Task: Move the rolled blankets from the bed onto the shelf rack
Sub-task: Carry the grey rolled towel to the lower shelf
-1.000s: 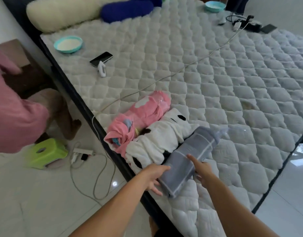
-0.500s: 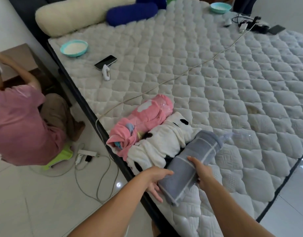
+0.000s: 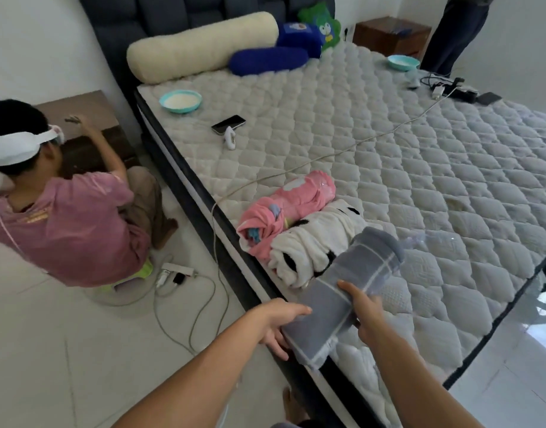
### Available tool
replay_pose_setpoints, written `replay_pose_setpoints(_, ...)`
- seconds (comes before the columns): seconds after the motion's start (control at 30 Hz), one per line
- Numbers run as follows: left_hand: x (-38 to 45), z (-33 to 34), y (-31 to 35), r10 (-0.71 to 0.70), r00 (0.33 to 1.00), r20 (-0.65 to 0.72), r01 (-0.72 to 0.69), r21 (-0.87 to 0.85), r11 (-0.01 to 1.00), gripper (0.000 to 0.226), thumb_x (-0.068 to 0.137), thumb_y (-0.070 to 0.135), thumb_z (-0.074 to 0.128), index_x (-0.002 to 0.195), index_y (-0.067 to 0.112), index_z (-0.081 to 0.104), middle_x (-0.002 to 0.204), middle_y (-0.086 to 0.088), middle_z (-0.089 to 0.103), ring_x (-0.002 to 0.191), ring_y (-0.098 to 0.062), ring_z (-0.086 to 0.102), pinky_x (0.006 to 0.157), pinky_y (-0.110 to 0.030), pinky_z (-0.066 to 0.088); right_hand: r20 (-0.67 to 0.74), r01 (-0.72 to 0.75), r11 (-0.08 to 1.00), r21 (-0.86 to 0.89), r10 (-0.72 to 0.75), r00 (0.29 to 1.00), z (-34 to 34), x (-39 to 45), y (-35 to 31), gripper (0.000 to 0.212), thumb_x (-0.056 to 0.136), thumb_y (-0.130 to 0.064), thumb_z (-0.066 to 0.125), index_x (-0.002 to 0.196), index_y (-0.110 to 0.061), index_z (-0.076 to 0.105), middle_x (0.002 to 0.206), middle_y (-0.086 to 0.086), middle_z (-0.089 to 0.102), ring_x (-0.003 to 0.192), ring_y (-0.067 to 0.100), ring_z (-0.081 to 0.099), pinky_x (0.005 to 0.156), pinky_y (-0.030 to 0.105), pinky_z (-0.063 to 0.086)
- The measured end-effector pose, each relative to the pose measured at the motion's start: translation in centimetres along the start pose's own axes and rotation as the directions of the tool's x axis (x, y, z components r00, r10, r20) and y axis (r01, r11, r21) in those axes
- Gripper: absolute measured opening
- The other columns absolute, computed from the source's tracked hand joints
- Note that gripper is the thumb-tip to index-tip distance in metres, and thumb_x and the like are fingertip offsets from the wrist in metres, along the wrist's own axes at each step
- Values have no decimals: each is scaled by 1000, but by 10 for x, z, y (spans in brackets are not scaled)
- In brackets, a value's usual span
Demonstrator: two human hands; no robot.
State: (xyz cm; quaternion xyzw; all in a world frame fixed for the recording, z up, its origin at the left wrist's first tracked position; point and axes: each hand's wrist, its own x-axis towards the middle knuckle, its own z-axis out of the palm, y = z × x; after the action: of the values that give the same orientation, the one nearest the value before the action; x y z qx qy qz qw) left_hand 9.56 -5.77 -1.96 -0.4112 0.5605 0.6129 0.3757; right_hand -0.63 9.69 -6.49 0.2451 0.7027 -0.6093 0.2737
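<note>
A grey rolled blanket (image 3: 345, 291) with pale stripes is lifted off the near edge of the bed (image 3: 420, 168). My left hand (image 3: 278, 322) grips its lower end from the left, and my right hand (image 3: 362, 307) holds it from the right. Beside it on the mattress lie a white rolled blanket with black patches (image 3: 308, 242) and, touching that one, a pink rolled blanket (image 3: 290, 208). No shelf rack is in view.
A person in a pink shirt (image 3: 65, 223) crouches on the floor to the left, near a power strip and cables (image 3: 176, 273). On the bed lie a phone (image 3: 228, 124), two teal bowls (image 3: 180, 101), a long cable and bolster pillows (image 3: 200, 50).
The grey blanket has risen off the mattress, tilting upward in both hands. The view has lifted, showing more of the headboard and the crouching person.
</note>
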Motion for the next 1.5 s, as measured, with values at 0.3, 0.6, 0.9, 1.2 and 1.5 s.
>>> replay_pose_setpoints(0.3,-78,-79,-193,23,974,-224,-110,-387,915,61,92,44,52,142,13,35,147,-15,40,122,-38,54,96,-48,51,334,278,943,-184,-207,920,119,-148,77,79,67,-28,84,128,-14,36,115,5,52,102,24,54,88,41,46)
replay_pose_setpoints(0.6,-154,-173,-379,-33,900,-434,-338,-745,575,48,92,40,54,130,12,46,132,-14,51,99,-35,59,87,-49,49,782,657,705,-269,-239,576,291,-299,151,77,60,-27,89,117,-14,38,120,8,56,105,29,57,89,45,49)
replay_pose_setpoints(0.9,-199,-251,-516,-187,793,-580,-564,-815,134,52,92,45,49,136,17,41,141,-17,47,93,-28,64,97,-50,50,997,873,483,-69,17,69,478,-427,244,81,56,-29,89,119,-13,40,113,2,55,98,25,59,82,41,51)
replay_pose_setpoints(1.2,-218,-361,-569,-425,718,-552,-671,-711,-210,40,93,45,46,126,22,43,139,-18,50,117,-35,59,99,-49,48,924,942,333,50,343,-170,653,-519,323,84,62,-29,87,125,-5,37,111,4,51,93,22,52,75,33,43)
replay_pose_setpoints(1.5,-235,-456,-628,-395,713,-579,-694,-661,-285,53,85,47,62,128,20,47,135,-14,50,103,-30,60,92,-45,51,844,985,110,130,509,-168,774,-596,400,86,66,-43,79,130,-4,37,131,18,53,116,39,54,93,44,47)
